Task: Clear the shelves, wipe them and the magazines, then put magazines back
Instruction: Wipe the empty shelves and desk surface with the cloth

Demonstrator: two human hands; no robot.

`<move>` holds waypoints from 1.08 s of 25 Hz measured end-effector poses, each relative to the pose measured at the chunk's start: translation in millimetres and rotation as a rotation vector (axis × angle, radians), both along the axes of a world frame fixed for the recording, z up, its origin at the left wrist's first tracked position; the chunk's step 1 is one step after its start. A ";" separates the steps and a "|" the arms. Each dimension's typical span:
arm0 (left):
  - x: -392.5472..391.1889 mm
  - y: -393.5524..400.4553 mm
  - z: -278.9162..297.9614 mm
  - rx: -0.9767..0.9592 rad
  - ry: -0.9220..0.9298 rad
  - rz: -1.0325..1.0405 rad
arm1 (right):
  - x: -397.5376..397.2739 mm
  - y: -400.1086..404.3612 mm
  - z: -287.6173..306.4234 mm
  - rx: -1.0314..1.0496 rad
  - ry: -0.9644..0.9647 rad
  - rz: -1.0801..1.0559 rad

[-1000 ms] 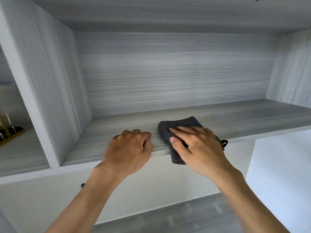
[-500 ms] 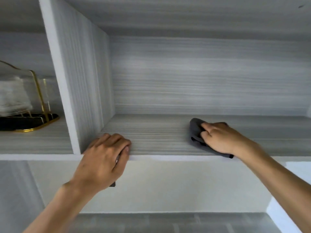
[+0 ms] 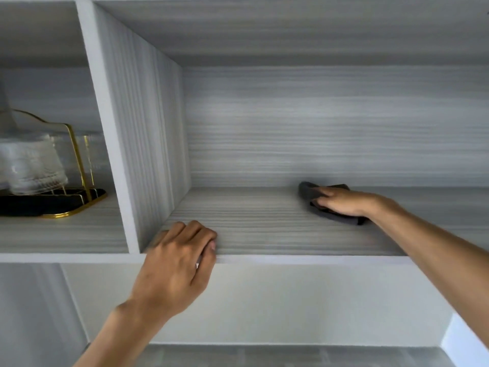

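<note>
The grey wood-grain shelf (image 3: pixel 264 226) holds no magazines in this view. A dark grey cloth (image 3: pixel 308 191) lies deep on the shelf board, right of its middle. My right hand (image 3: pixel 344 202) lies flat on the cloth with fingers stretched toward the back wall, pressing it down. My left hand (image 3: pixel 180 260) holds the shelf's front edge (image 3: pixel 304 259) near the left divider, fingers curled over the top and thumb at the lip.
A white vertical divider (image 3: pixel 113 144) separates this compartment from the left one, where a black tray with a gold frame (image 3: pixel 60 205) holds something white and blurred. Below the shelf is a pale back panel (image 3: pixel 291 300).
My right hand has slid the cloth deeper, toward the back wall, and its fingers have flattened. My left hand has stayed on the front edge. The view has shifted left.
</note>
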State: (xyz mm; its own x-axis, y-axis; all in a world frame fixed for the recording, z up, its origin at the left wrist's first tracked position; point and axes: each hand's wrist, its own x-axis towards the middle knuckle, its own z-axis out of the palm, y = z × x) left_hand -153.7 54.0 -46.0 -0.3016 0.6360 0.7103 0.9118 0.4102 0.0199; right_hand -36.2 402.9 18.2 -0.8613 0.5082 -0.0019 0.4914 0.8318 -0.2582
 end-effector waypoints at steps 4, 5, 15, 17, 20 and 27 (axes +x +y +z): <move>0.4 1.6 -1.2 0.026 0.017 -0.015 | -68.4 -31.3 2.0 0.106 -0.048 0.038; -1.2 1.9 -1.3 0.032 0.025 -0.021 | -81.2 -55.4 2.1 0.110 -0.042 0.119; -8.0 1.7 -7.5 0.029 0.106 -0.028 | -47.2 -17.2 0.4 0.079 0.012 0.054; -9.9 1.2 -7.2 0.015 0.108 -0.031 | -64.5 -26.9 -1.2 0.146 -0.028 -0.019; -13.9 -0.7 -5.0 0.050 0.096 -0.089 | -98.4 -78.2 -5.9 0.157 0.009 0.084; -50.3 -34.2 -4.6 0.022 0.584 0.013 | -97.8 -93.3 -2.8 -0.058 -0.013 0.425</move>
State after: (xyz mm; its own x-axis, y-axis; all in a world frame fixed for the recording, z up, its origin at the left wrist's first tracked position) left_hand -204.0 19.8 -50.6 0.1358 0.6183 0.7741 0.7690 0.4268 -0.4758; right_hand -134.0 309.6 15.4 -0.9937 0.1073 -0.0322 0.1120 0.9452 -0.3067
